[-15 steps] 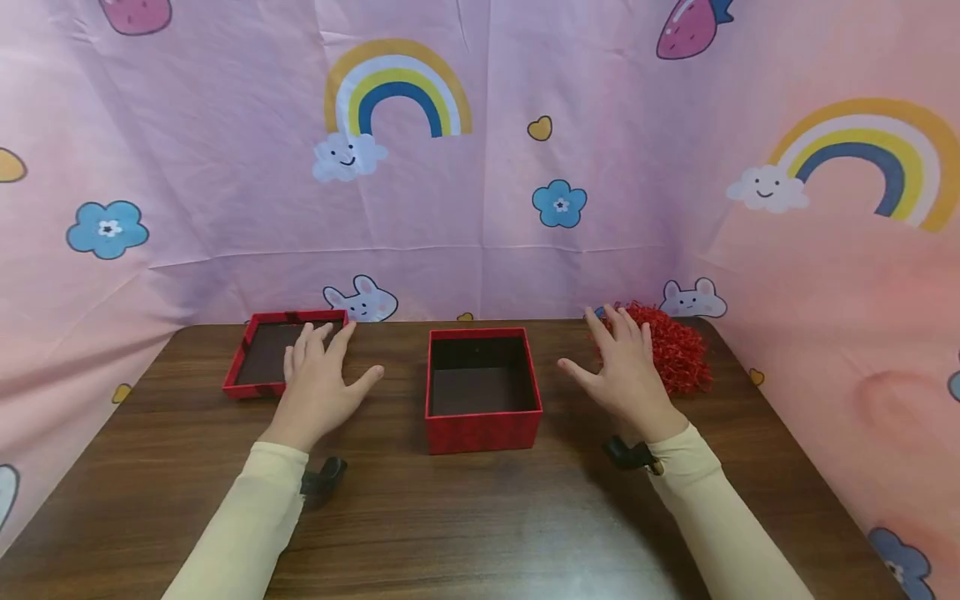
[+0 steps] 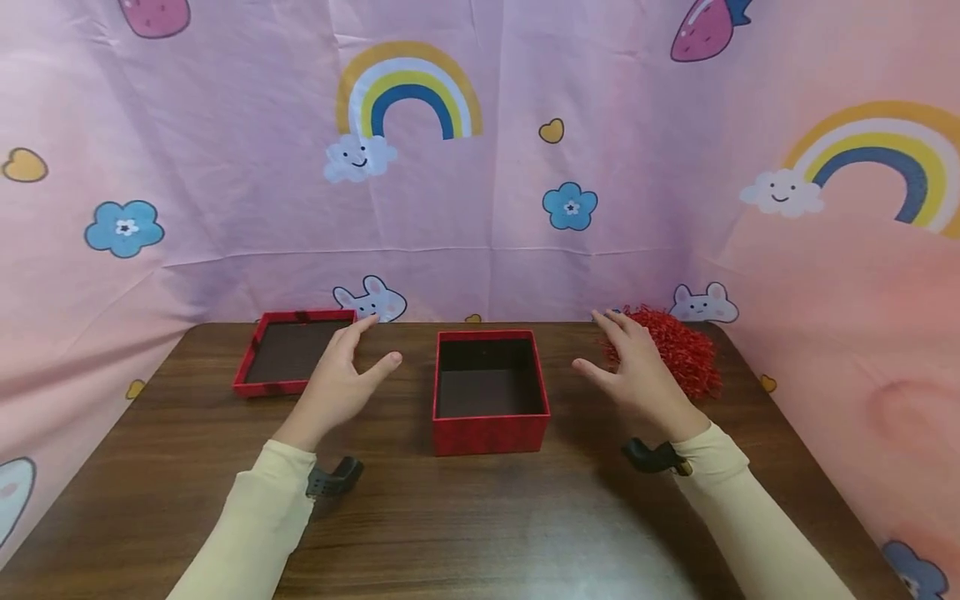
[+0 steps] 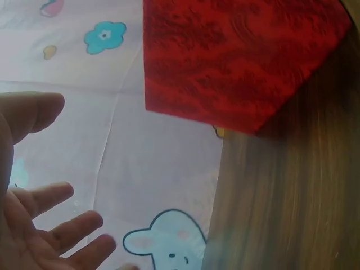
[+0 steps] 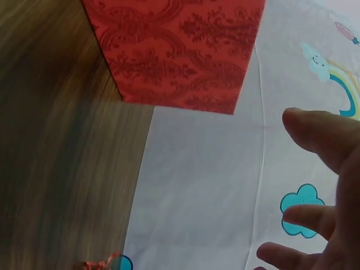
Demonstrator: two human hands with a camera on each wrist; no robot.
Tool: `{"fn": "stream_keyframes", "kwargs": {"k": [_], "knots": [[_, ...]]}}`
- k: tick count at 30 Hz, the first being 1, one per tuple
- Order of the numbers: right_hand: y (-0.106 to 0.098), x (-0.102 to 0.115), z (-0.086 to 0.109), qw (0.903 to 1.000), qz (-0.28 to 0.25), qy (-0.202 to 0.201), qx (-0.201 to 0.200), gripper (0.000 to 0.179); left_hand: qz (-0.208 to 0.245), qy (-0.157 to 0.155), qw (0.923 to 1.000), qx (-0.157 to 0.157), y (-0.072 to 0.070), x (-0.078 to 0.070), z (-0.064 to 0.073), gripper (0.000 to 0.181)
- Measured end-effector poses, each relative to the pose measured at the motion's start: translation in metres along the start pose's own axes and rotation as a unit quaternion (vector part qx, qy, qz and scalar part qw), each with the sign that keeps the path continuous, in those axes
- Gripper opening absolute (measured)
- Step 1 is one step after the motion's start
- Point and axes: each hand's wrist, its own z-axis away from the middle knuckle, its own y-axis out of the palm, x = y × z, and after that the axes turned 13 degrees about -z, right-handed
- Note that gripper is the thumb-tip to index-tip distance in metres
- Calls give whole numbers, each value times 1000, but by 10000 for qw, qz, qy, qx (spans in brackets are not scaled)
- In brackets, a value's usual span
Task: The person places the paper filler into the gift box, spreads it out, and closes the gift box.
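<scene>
A red patterned box (image 2: 491,435) with a dark inside stands open-topped at the middle of the table; its side (image 3: 236,62) fills the top of the left wrist view. To its left my left hand (image 2: 337,387) hovers with fingers spread and thumb out, holding nothing. It overlaps the right side of a shallow red box lid (image 2: 292,388), which lies with its dark inside up. On the other side, my right hand (image 2: 637,375) is held with thumb and fingers apart, likewise holding nothing. Just behind it sits a heap of red shredded paper (image 2: 686,354), partly hidden by the hand.
The brown wooden table (image 2: 465,525) reaches back to a pink cloth backdrop (image 2: 480,200) printed with rainbows, flowers and rabbits. The cloth also runs along both sides. A dark wrist mount (image 2: 336,477) sticks out from the left sleeve, another (image 2: 651,456) from the right.
Both hands have turned so that the palms face inward more. The left hand has shifted right, off part of the lid. The whole head view has moved slightly; box, lid and paper lie as before.
</scene>
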Motion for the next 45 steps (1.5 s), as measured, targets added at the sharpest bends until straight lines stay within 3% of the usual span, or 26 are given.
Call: {"fn": "stream_keyframes", "kwargs": {"k": [4,9,12,16,19,25,30,39,45], "knots": [[-9,-7,-3,10000,21,-81,3,87,783,-4,9966,271,5,-2,-3,76],[-18,-19,-13,9995,305,-92,72,85,1500,-169,9863,664,20,3,-9,73],[-24,-28,-20,9990,422,-12,174,85,2071,-402,9723,1005,31,4,-12,73],[-38,-41,-29,9974,674,108,243,85,2819,-704,9471,1362,42,0,-13,73],[-50,-52,-36,9960,738,322,395,88,2937,-766,9391,1613,47,-3,-13,76],[-71,-77,-47,9912,574,816,872,93,2766,-831,9351,2053,54,-5,-13,78],[-81,-102,-47,9879,719,789,1125,93,2912,-738,9282,2195,56,-7,-12,77],[-93,-127,-40,9865,739,836,1197,96,2923,-838,9284,2136,52,-16,-10,76],[-86,-138,-39,9869,658,812,1227,91,2651,-901,9369,2094,52,-14,-10,77]]}}
